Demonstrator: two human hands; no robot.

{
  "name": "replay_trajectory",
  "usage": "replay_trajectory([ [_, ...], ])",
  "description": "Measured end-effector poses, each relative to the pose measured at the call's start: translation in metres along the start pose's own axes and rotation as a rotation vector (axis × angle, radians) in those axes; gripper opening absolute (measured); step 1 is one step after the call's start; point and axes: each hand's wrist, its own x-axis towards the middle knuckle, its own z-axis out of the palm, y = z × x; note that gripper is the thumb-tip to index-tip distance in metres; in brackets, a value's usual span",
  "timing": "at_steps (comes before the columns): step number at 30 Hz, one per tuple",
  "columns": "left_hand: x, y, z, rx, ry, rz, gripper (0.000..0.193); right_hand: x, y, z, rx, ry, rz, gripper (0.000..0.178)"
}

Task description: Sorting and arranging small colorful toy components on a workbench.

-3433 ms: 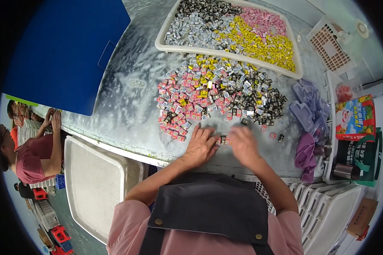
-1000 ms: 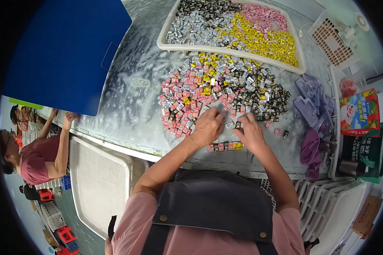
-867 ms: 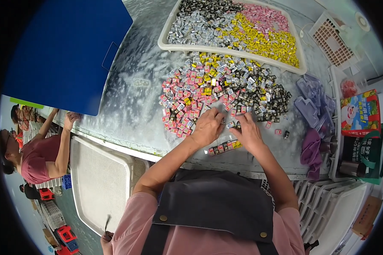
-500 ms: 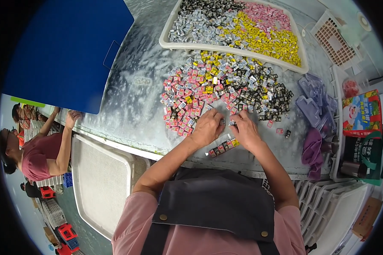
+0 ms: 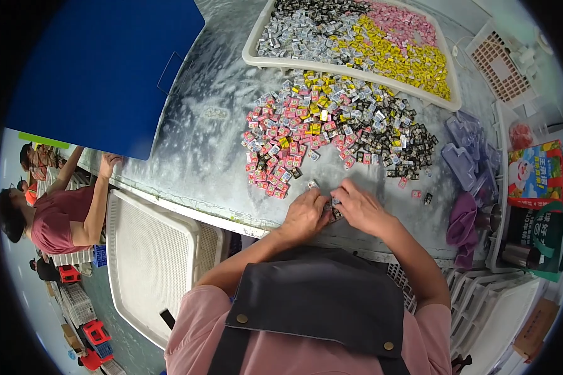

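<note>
Close to the near edge of the table, my left hand (image 5: pixel 306 214) and my right hand (image 5: pixel 360 209) meet over a short row of small packets (image 5: pixel 336 214). Both hands have their fingers bent inward around the row, which they mostly cover. Just above my left index finger shows one pale small packet (image 5: pixel 313 185); whether the finger touches it, I cannot tell. Beyond the hands spreads a loose pile of small flat packets in pink (image 5: pixel 275 134), black (image 5: pixel 410 147), yellow and pale grey.
A white tray (image 5: pixel 350 70) of colour-sorted packets stands behind the pile. To the right lie clear purplish plastic holders (image 5: pixel 461 159) and a purple cloth (image 5: pixel 461 219). A large blue panel (image 5: pixel 100 75) rises at left, with a co-worker (image 5: pixel 65 215) beyond. White trays (image 5: pixel 150 262) stand below the table.
Both hands have drawn back from the pile's near edge toward my body, onto the row of packets that lay uncovered before. The view has shifted slightly.
</note>
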Motion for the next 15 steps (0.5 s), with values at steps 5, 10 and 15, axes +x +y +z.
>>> replay_trajectory([
  [5,0.003,-0.002,-0.001,-0.039,-0.052,-0.027,0.035,0.001,0.001,0.001,-0.148,-0.065,-0.006,0.016],
  [10,0.028,-0.012,-0.008,-0.057,-0.044,-0.009,0.031,0.005,0.002,-0.002,-0.018,0.032,0.068,0.029],
  [15,0.034,-0.020,-0.009,-0.039,-0.066,0.041,0.028,0.005,0.012,0.002,0.049,0.103,0.056,0.033],
])
